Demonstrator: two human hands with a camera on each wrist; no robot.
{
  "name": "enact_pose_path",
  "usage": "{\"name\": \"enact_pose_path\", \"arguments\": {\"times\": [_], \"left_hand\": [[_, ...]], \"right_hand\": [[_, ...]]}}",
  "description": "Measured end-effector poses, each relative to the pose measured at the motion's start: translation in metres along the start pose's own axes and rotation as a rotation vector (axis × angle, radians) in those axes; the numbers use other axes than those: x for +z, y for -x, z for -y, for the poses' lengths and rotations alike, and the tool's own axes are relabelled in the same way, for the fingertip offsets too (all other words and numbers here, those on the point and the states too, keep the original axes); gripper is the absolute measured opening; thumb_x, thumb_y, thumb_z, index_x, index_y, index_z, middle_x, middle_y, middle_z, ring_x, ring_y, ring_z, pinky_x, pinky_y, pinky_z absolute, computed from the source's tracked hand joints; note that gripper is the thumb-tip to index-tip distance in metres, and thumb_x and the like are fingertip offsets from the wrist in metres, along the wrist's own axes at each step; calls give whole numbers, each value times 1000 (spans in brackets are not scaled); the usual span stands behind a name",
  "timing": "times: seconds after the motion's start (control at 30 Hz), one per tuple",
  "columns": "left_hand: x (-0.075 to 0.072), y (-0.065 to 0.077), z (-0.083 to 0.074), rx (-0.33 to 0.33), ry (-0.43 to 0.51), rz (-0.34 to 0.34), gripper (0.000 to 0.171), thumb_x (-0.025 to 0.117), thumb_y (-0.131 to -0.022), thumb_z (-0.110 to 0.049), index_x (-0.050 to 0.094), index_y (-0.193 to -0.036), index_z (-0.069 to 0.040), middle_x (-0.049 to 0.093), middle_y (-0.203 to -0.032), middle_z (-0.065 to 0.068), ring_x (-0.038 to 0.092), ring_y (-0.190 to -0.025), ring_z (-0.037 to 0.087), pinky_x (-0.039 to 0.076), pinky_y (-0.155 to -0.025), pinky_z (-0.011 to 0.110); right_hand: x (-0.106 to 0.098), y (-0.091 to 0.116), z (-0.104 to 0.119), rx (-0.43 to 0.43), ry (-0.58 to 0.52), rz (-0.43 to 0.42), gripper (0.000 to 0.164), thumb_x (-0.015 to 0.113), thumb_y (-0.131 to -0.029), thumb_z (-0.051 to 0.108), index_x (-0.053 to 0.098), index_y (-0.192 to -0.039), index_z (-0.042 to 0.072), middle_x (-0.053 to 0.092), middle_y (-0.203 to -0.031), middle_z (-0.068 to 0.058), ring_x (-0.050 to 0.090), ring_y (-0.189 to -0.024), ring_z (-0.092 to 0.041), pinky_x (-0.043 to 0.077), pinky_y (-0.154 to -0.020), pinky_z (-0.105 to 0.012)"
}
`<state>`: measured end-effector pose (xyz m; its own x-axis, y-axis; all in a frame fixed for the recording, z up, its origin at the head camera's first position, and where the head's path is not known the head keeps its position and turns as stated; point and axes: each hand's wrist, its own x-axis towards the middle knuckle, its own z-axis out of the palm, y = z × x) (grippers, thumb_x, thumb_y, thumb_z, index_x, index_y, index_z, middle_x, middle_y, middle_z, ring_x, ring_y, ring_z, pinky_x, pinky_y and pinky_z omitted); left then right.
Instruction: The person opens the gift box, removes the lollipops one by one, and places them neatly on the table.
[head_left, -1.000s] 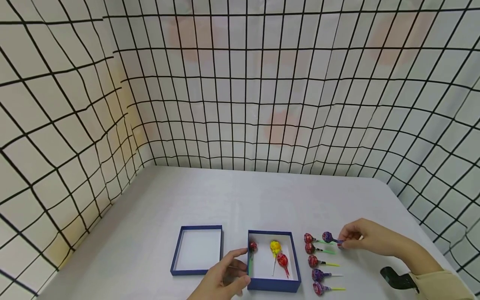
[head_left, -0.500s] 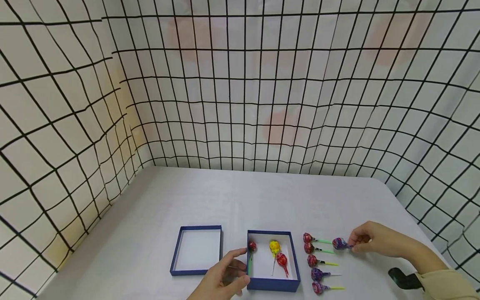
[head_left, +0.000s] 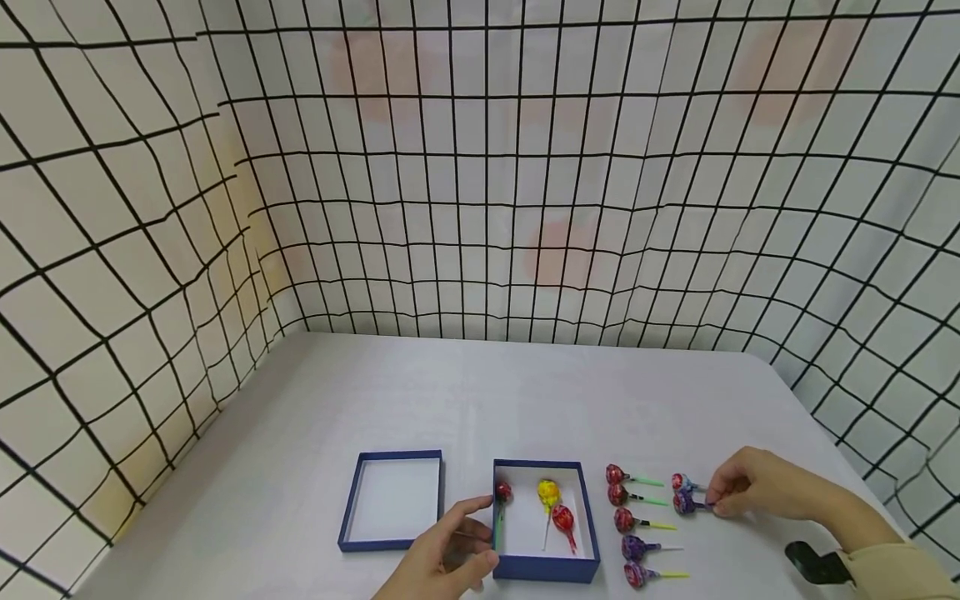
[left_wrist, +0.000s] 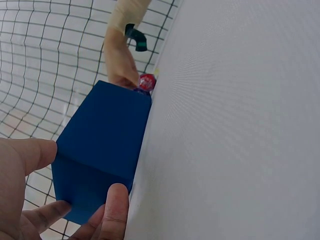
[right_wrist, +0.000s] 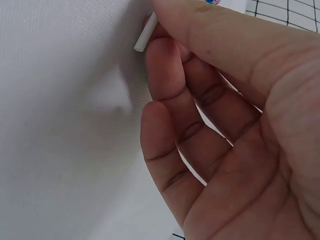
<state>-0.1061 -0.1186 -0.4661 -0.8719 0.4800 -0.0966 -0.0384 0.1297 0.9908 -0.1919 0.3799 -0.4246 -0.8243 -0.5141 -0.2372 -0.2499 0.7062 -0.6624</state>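
Right hand (head_left: 765, 485): the forearm is slanting up and leftward out of a pale sleeve (head_left: 896, 573), and the fingers are pointing left and down toward the white counter (head_left: 480, 400). The grip is pinching a purple lollipop (head_left: 683, 502) by its stick, between thumb and forefinger. The lollipop's head is lying right of the open blue box (head_left: 546, 570), just on the near side of a red-and-blue lollipop (head_left: 680, 482). In the right wrist view, a white stick (right_wrist: 146, 33) is protruding past the thumb, while the other fingers are bending loosely alongside.

Left hand (head_left: 447, 552): the hand is reaching in from the near edge, its grip standing spread along the box's left side, forefinger toward the far part and thumb at the near corner. In the left wrist view, its fingertips (left_wrist: 117, 196) are touching the blue outer walls.

Inside the box, a dark red lollipop (head_left: 503, 492) is lying along the left wall; a yellow lollipop (head_left: 549, 494) and a red lollipop (head_left: 563, 518) are lying farther right. Five lollipops (head_left: 624, 521) are forming a column between box and right hand, sticks pointing right. A shallow blue-rimmed tray (head_left: 393, 504) is lying left of the box.
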Motion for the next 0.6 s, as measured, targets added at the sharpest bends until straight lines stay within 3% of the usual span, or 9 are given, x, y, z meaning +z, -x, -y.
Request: {"name": "enact_pose_path", "arguments": {"times": [0.27,0.6], "left_hand": [[0,0,0,7,7,4,60,71,-106,-25,47,-159,-8,65,-122,13,69,-102,14,59,-76,22],[-1,0,0,-2,-3,1,60,71,-106,-25,48,-158,-9,65,-123,12,68,-103,15,58,-78,21]], "right_hand": [[-1,0,1,61,25,-27,5,80,-94,8,82,-93,12,75,-84,5,56,-72,2,48,-63,-21],[1,-3,2,94,30,-50,7,82,-93,10,82,-95,4,76,-87,2,57,-73,1,50,-65,-21]]}}
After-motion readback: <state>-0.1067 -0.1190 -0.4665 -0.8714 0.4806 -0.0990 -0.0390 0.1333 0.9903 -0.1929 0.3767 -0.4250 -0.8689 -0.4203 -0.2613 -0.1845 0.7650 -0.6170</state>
